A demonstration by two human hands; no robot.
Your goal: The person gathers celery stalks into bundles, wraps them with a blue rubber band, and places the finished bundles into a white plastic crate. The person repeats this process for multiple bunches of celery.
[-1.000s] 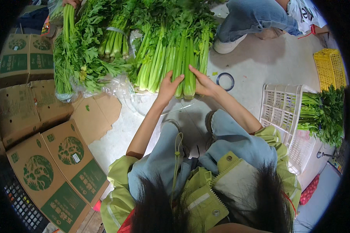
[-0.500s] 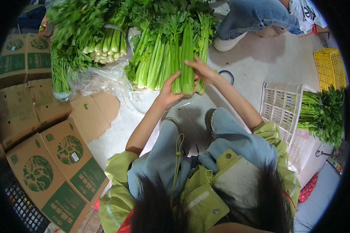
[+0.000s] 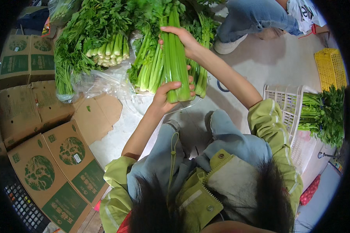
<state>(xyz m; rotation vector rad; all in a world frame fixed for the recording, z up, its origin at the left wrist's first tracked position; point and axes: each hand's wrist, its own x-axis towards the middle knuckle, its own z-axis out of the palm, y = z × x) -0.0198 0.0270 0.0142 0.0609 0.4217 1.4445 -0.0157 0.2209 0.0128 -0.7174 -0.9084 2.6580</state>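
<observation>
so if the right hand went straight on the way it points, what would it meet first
The right hand is against the celery stalks it grips; just past them, up and to the left, it would probably meet celery leaves, though it might pass above them, as depth is unclear.

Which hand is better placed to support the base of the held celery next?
Probably the left: the left hand wraps the held celery near its base, while the right hand grips higher, toward the leaves.
</observation>
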